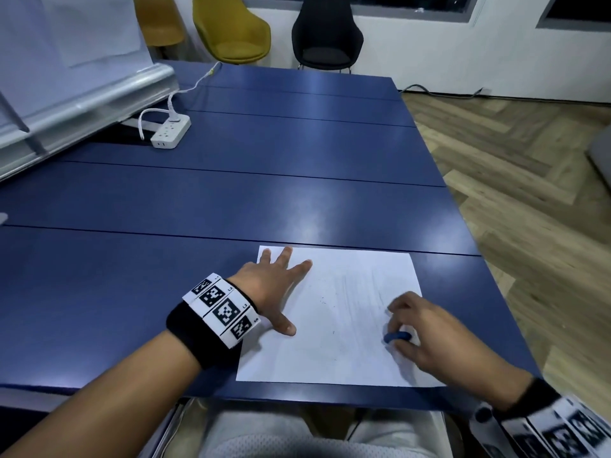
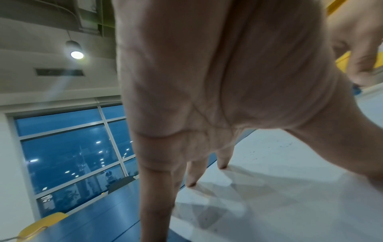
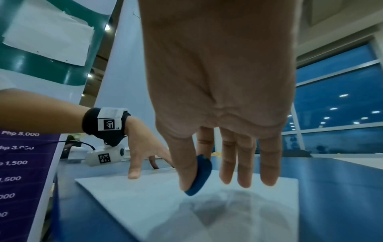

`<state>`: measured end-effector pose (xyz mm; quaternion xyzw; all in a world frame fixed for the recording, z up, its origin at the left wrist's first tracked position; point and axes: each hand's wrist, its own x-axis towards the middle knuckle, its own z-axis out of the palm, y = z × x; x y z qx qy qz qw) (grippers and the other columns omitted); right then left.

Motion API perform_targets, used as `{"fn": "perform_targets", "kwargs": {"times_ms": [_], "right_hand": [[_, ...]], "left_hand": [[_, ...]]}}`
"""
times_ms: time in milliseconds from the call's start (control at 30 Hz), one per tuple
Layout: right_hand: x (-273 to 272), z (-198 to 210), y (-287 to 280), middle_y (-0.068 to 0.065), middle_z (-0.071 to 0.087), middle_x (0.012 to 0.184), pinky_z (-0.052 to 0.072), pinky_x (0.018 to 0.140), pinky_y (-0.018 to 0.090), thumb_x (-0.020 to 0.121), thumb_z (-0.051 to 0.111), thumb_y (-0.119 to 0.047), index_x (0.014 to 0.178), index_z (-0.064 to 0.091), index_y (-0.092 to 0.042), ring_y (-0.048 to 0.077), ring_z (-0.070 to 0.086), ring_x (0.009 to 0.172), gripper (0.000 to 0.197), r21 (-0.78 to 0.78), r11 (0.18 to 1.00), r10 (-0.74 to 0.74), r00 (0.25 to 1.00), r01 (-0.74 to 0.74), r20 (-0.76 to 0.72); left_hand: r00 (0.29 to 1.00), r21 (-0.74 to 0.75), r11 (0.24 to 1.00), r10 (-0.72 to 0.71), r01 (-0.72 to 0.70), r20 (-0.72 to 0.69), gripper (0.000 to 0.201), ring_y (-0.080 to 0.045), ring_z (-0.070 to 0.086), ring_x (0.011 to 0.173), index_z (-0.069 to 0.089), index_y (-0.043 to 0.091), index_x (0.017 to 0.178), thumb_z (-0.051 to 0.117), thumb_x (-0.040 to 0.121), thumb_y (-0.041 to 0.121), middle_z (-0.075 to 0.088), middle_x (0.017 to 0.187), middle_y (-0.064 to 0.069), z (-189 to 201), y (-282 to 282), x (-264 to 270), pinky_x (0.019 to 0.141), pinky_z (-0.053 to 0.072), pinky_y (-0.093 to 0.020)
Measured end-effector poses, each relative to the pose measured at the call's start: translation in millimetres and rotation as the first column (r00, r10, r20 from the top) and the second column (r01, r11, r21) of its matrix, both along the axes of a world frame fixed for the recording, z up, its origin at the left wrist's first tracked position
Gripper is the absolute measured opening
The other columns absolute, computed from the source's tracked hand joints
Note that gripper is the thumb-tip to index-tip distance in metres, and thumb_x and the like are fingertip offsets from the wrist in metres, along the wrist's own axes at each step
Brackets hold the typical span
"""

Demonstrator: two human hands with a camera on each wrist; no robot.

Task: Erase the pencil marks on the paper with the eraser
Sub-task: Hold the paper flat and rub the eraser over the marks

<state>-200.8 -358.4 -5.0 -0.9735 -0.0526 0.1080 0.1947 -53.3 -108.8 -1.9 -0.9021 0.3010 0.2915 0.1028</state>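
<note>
A white sheet of paper (image 1: 337,325) lies on the blue table near its front right corner, with faint grey pencil smears (image 1: 360,292) across its right half. My left hand (image 1: 281,285) lies flat with spread fingers on the sheet's left edge, pressing it down. My right hand (image 1: 416,332) pinches a small blue eraser (image 1: 396,337) between thumb and forefinger at the sheet's right side. In the right wrist view the eraser (image 3: 200,176) points down at the paper (image 3: 145,196). The left wrist view has my fingers (image 2: 192,176) touching the paper (image 2: 279,188).
A white power strip (image 1: 171,133) with its cable sits at the far left of the blue table (image 1: 231,200). A white board frame (image 1: 82,100) leans over the left side. Yellow chairs (image 1: 231,28) and a black chair (image 1: 325,31) stand beyond the table. Wooden floor (image 1: 529,160) lies to the right.
</note>
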Motion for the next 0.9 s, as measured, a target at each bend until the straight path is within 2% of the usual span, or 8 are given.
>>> {"fn": "perform_targets", "kwargs": {"times_ms": [200, 300, 400, 467, 567, 667, 800, 900], "right_hand": [[-29, -33, -3, -0.036, 0.051, 0.125, 0.049, 0.094, 0.030, 0.084, 0.070, -0.026, 0.082, 0.064, -0.032, -0.008, 0.047, 0.126, 0.009, 0.186, 0.975, -0.142, 0.987, 0.125, 0.081], [-33, -38, 3, -0.044, 0.044, 0.120, 0.048, 0.098, 0.029, 0.083, 0.074, -0.022, 0.084, 0.066, -0.030, -0.010, 0.041, 0.130, 0.012, 0.233, 0.964, -0.160, 0.980, 0.129, 0.118], [-33, -39, 3, -0.045, 0.046, 0.117, 0.046, 0.101, 0.025, 0.082, 0.076, -0.018, 0.084, 0.067, -0.029, -0.008, 0.042, 0.130, 0.014, 0.280, 0.950, -0.180, 0.974, 0.137, 0.135], [-33, -41, 2, -0.055, 0.048, 0.106, 0.040, 0.100, 0.012, 0.081, 0.077, -0.017, 0.083, 0.066, -0.034, -0.015, 0.041, 0.128, 0.020, 0.315, 0.939, -0.187, 0.973, 0.137, 0.134], [-35, -46, 1, -0.061, 0.045, 0.106, 0.034, 0.098, 0.003, 0.078, 0.079, -0.015, 0.078, 0.065, -0.039, -0.025, 0.038, 0.123, 0.028, 0.368, 0.917, -0.212, 0.970, 0.155, 0.118], [-34, -47, 1, -0.065, 0.042, 0.101, 0.030, 0.093, -0.005, 0.075, 0.081, -0.014, 0.078, 0.064, -0.046, -0.034, 0.034, 0.117, 0.037, 0.368, 0.911, -0.239, 0.965, 0.185, 0.107], [-36, -43, 1, -0.055, 0.054, 0.099, 0.031, 0.091, -0.006, 0.078, 0.080, -0.013, 0.089, 0.070, -0.036, -0.028, 0.038, 0.121, 0.027, 0.383, 0.903, -0.254, 0.961, 0.195, 0.110], [-37, -44, 2, -0.052, 0.057, 0.098, 0.032, 0.100, 0.001, 0.079, 0.079, -0.010, 0.089, 0.069, -0.035, -0.026, 0.036, 0.124, 0.029, 0.409, 0.892, -0.261, 0.958, 0.192, 0.120]], "left_hand": [[0.988, -0.039, 0.991, 0.120, -0.125, -0.100, 0.120, -0.029, -0.029, 0.146, -0.009, 0.029, 0.157, 0.078, 0.077, 0.045, -0.037, 0.157, -0.006, 9, 11, -10, 0.118, 0.009, -0.058], [0.987, -0.097, 0.984, 0.152, -0.146, 0.055, 0.092, -0.034, -0.031, 0.144, 0.005, 0.018, 0.157, 0.065, 0.089, 0.031, -0.037, 0.156, -0.012, 13, 9, -31, 0.119, 0.002, -0.059], [0.969, -0.243, 0.960, 0.182, -0.140, 0.164, 0.076, -0.034, -0.030, 0.145, 0.003, 0.016, 0.158, 0.045, 0.100, 0.042, -0.033, 0.158, -0.014, 5, -16, -69, 0.120, -0.001, -0.056], [0.958, -0.366, 0.930, 0.140, -0.040, 0.251, 0.069, -0.037, -0.010, 0.150, 0.020, 0.014, 0.157, 0.030, 0.102, 0.055, -0.009, 0.163, -0.019, -12, -39, -102, 0.117, 0.014, -0.061], [0.991, -0.414, 0.910, 0.059, -0.002, 0.124, 0.074, -0.035, 0.027, 0.146, 0.050, 0.016, 0.143, 0.014, 0.099, 0.063, 0.036, 0.156, -0.014, -44, -69, -134, 0.105, 0.025, -0.059], [0.992, -0.405, 0.914, 0.025, 0.028, 0.124, 0.078, -0.031, 0.030, 0.145, 0.042, 0.016, 0.148, 0.012, 0.098, 0.067, 0.039, 0.156, -0.007, -59, -82, -144, 0.106, 0.020, -0.060], [0.976, -0.405, 0.913, 0.128, -0.046, 0.178, 0.069, -0.031, 0.028, 0.146, 0.039, 0.026, 0.151, 0.016, 0.100, 0.066, 0.029, 0.161, -0.001, -63, -48, -130, 0.107, 0.017, -0.059], [0.948, -0.310, 0.923, 0.283, -0.227, 0.149, 0.087, -0.029, -0.015, 0.150, -0.014, 0.031, 0.156, -0.026, 0.081, 0.072, -0.026, 0.161, 0.004, -58, -5, -106, 0.115, -0.009, -0.059]]}}
